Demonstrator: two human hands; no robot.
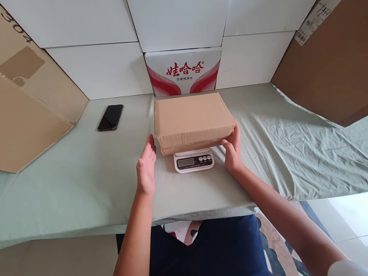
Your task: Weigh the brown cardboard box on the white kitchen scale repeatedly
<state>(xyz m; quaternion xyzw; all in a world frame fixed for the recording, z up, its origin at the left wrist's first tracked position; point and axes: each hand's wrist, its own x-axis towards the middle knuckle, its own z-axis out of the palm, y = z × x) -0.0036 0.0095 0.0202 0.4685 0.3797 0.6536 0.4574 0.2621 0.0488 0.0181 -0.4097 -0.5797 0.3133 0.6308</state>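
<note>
A box [192, 121] sits on a scale [193, 160] at the middle of the table [75, 188]; the left hand [146, 166] is flat and spread, holding nothing, just beside the box's left end, not clearly touching; the right hand [233, 148] rests its fingers against the right end, uncurled, gripping nothing; a phone [111, 117] lies well apart at left; a printed carton [184, 71] stands behind the box.

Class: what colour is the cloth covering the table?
Pale green cloth, clearest in the head view.
</note>
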